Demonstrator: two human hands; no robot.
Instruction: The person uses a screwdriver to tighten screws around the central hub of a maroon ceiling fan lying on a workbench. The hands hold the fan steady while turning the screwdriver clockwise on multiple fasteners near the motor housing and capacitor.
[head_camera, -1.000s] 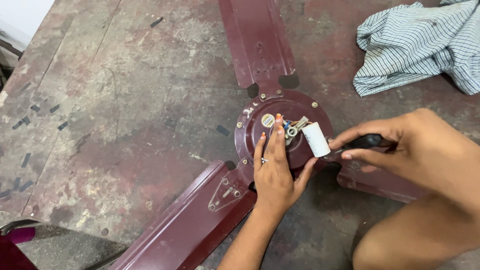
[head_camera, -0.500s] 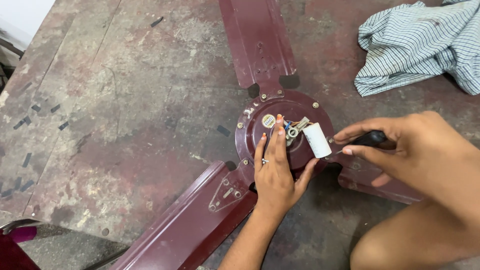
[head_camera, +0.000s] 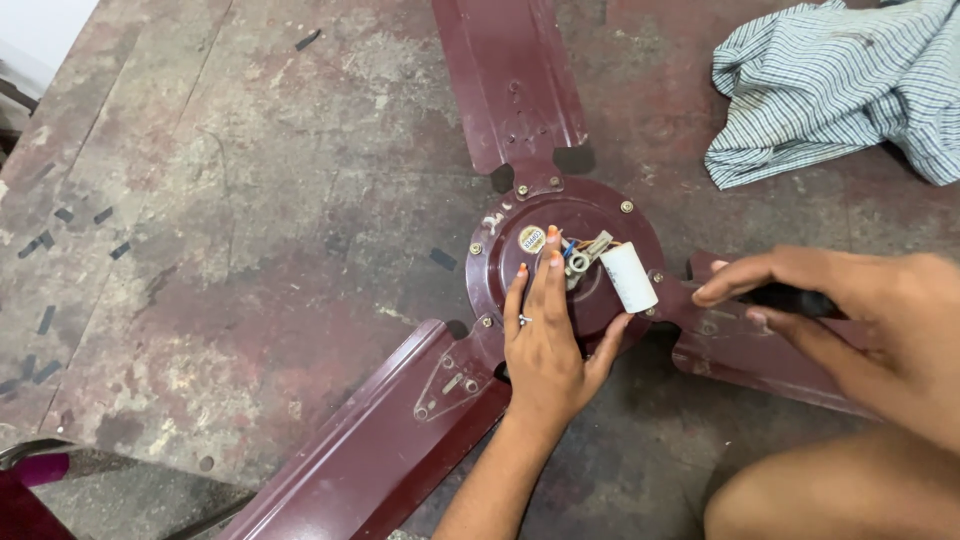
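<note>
The left hand (head_camera: 545, 345) is pressing flat, fingers spread, steadying the maroon fan hub (head_camera: 570, 262); at 3 o'clock, the right hand (head_camera: 860, 320) is pinching a dark tool handle (head_camera: 790, 298) beside the white capacitor (head_camera: 628, 277).

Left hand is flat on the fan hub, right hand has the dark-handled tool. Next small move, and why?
Probably bring the tool in the right hand toward the hub: its tip is hidden and looks short of the hub, while the left hand steadies the motor by the white capacitor.

right hand (head_camera: 860, 320) mostly hides the dark tool (head_camera: 795, 300) it holds, fan blades (head_camera: 510, 80) run off frame, left hand (head_camera: 545, 345) covers part of the motor hub (head_camera: 590, 215)
</note>
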